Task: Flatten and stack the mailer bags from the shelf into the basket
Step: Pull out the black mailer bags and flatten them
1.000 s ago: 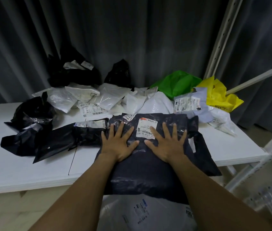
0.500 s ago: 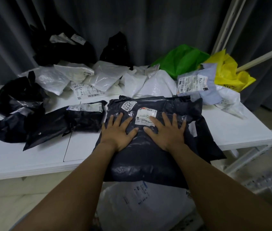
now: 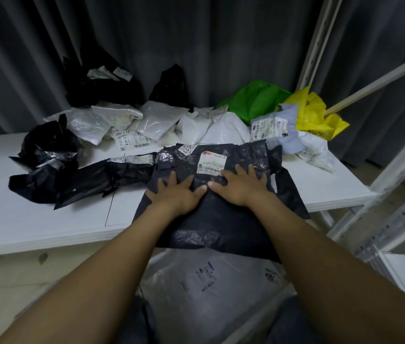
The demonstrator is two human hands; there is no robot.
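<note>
Dark navy plastic mailer bag [image 3: 221,224] is lying on the white shelf board [image 3: 35,214], directly under both palms, its near edge overhanging the shelf's front lip. Left hand [image 3: 177,193] and right hand [image 3: 242,187] are pressing down side by side, thumbs almost meeting, fingers [image 3: 173,178] spread straight and grasping nothing. The right fingertips are touching the white shipping label [image 3: 211,163]. Flattening is judged to be under way: wrinkles are showing beyond and beside the fingers. To do it well, the palms should be sweeping outward from the centre toward the edges, driving trapped air out without dragging the overhanging part off the shelf. Crumpled black, white, green and yellow bags [image 3: 151,120] are waiting beyond the fingertips. Below the wrists a white printed mailer bag [image 3: 208,281] is lying, probably the stack; the basket itself cannot be made out.
</note>
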